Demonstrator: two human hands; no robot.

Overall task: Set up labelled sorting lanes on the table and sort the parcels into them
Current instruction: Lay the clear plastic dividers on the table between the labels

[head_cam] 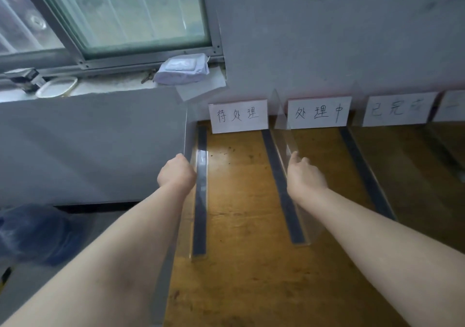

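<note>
On the wooden table (pixel 241 201) stand clear acrylic dividers over dark tape strips. My left hand (pixel 176 172) grips the top edge of the leftmost clear divider (pixel 188 130) at the table's left edge. My right hand (pixel 303 175) holds the second clear divider (pixel 283 135), fingers against its upper edge. Between them lies one lane, with a handwritten white label card (pixel 237 116) at the wall. A second label card (pixel 319 112) and a third label card (pixel 398 109) stand further right. No parcels are on the table.
A dark tape strip (pixel 364 173) marks the lane boundary to the right. On the window sill lie a pale wrapped packet (pixel 182 68), a tape roll (pixel 56 86) and a dark object (pixel 24 78). A blue bag (pixel 32 231) sits on the floor at left.
</note>
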